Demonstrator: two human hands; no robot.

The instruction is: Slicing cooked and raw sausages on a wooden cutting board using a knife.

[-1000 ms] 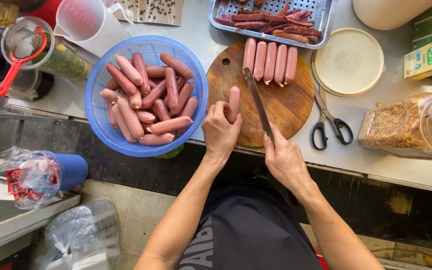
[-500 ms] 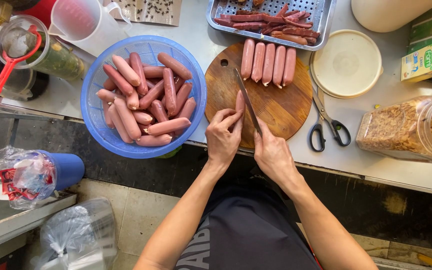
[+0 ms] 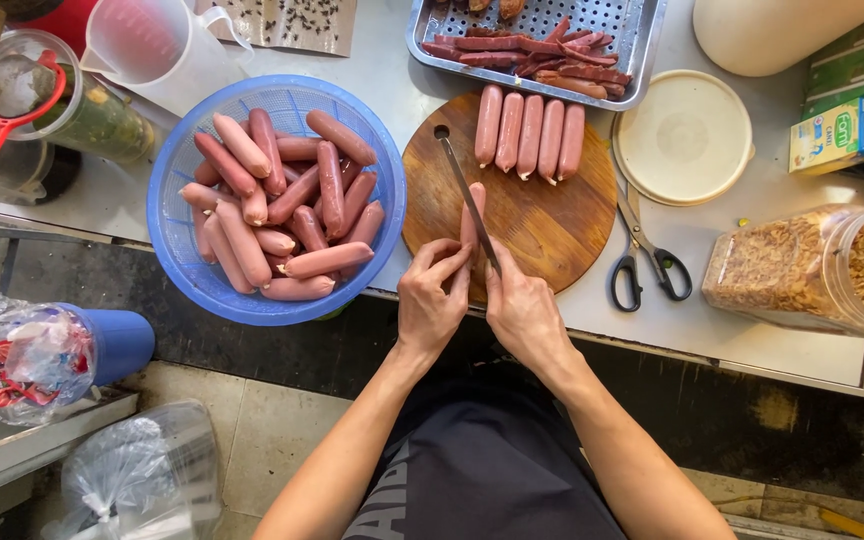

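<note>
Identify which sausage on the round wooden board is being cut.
The lone sausage at the board's near edge, held by the left hand under the right hand's knife; four others lie untouched.

Bright, even daylight, soft shadows, sharp focus throughout, slight wide-angle bending at the edges.
</note>
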